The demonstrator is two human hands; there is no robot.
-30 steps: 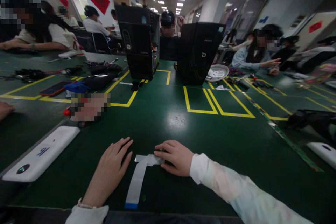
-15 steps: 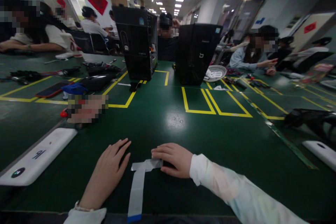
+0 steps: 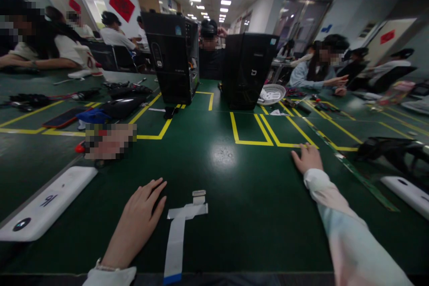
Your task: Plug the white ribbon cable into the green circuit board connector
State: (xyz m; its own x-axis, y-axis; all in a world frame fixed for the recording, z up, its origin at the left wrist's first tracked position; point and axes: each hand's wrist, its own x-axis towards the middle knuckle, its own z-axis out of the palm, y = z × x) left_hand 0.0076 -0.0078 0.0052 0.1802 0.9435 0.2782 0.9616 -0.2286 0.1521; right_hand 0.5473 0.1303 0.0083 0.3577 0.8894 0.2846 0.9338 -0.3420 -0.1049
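Note:
A white flat ribbon cable (image 3: 174, 239) lies folded on the green table near its front edge. Its lower end is blue, and a small metal connector (image 3: 199, 193) sits at its upper end. Just left of the cable my left hand (image 3: 140, 214) rests on the tabletop, fingers stretched out and holding nothing. My right hand (image 3: 307, 159) is well away to the right, over the corner of a yellow tape outline (image 3: 298, 145). Its fingers point forward, apart from the thumb, and nothing shows in them.
Two black computer towers (image 3: 172, 58) stand at the back middle, with a white basket (image 3: 272, 94) beside the right one. A white device (image 3: 50, 201) lies at the left; another (image 3: 410, 192) is at the right. Black parts and cables (image 3: 127, 105) lie at the back left. People sit around.
My right hand has left the ribbon cable's upper end and moved right and forward, uncovering the connector. The left hand and the cable have stayed put.

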